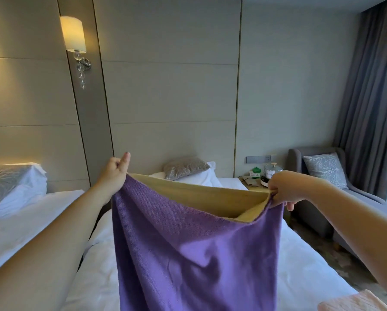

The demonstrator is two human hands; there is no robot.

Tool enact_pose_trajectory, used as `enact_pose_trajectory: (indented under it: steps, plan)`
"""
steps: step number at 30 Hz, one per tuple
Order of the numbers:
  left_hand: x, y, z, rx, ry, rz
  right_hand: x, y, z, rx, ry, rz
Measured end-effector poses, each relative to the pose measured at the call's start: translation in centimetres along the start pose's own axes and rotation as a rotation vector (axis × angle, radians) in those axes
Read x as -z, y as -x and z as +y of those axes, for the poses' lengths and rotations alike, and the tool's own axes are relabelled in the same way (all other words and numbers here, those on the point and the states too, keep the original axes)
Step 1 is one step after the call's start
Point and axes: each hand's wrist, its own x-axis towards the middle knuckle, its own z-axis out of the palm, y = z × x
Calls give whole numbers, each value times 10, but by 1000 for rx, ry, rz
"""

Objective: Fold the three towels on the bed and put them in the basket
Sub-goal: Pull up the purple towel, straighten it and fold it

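We hold the purple towel (188,254) up above the bed (304,254); left hand (115,173) and right hand (282,189) fingers (290,206) pinch its top corners.

The held towel (188,243) hangs above the near bed (304,254), stretched between the left hand (115,173) and the right hand (282,189). A second towel (349,301) lies on that bed, at its right edge. Another bed (30,216) stands to the left and an armchair (318,173) to the right. A kettle (273,171) sits on the nightstand (253,187) behind the right hand.
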Motion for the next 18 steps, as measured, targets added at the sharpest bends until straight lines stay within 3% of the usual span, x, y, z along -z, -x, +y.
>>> enact_pose_trajectory:
  steps: [3,6,9,15,18]
  plan:
    - [4,-4,1,-90,-31,23,2,-1,1,11,127,212]
    - [14,-13,-5,-73,-29,79,13,4,15,38,-5,396]
    - [32,-25,-3,-59,-75,195,33,12,32,132,-230,421]
    - [46,-38,14,-39,-73,296,52,15,28,252,-168,369]
    - [45,-35,17,-30,-57,283,50,8,30,221,-205,420]
